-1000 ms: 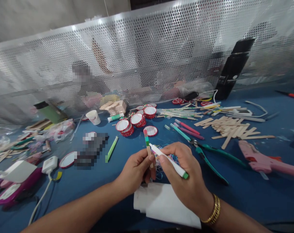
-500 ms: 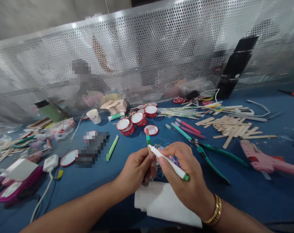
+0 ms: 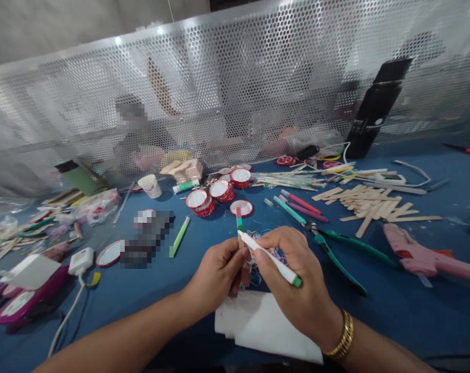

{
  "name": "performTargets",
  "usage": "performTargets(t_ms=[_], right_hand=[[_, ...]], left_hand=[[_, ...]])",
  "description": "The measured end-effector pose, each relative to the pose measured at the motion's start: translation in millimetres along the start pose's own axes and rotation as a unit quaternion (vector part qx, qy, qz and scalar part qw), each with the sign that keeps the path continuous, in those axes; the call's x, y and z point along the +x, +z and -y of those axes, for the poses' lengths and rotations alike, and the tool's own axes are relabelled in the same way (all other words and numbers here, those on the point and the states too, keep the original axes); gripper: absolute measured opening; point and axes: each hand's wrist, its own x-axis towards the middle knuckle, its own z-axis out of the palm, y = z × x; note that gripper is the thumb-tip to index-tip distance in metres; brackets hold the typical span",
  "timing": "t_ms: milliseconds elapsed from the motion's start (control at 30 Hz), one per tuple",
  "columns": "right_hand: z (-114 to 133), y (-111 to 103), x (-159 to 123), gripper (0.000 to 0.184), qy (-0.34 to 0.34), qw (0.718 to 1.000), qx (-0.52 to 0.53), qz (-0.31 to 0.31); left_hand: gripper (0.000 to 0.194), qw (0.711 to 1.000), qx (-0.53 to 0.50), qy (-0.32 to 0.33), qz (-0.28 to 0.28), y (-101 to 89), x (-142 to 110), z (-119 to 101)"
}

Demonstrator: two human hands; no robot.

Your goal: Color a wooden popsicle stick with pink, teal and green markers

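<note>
Between the fingers of my left hand (image 3: 221, 267) a flat wooden craft stick (image 3: 239, 220) points upward, its upper part coloured red and green. My right hand (image 3: 293, 274) grips a white marker (image 3: 272, 260) with a green end. The marker's tip meets the stick just below the green band. Beneath both hands lies a folded white tissue (image 3: 266, 331). A tangle of coloured threads (image 3: 260, 259) shows behind my fingers, partly hidden. One round red-rimmed lid (image 3: 247, 208) rests on the table beyond the stick's top.
Green-handled pliers (image 3: 336, 259) and a pink glue gun (image 3: 425, 254) lie at right, below piled craft sticks (image 3: 378, 207). Red-rimmed discs (image 3: 221, 190) are stacked ahead. A white charger (image 3: 82, 260) with cable is at left. A perforated metal screen (image 3: 235, 77) closes the back.
The stick has shifted very slightly to the right and down with my left hand. The marker's tip stays against it.
</note>
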Motion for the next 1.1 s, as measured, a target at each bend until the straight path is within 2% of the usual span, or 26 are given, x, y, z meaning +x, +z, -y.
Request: performTargets(t_ms=[1100], right_hand=[[-0.4,0.3,0.7,0.007,0.005,1.000,0.006,-0.010]], left_hand=[[0.038,1.000,-0.008,-0.007,0.006,0.2,0.0,0.1]])
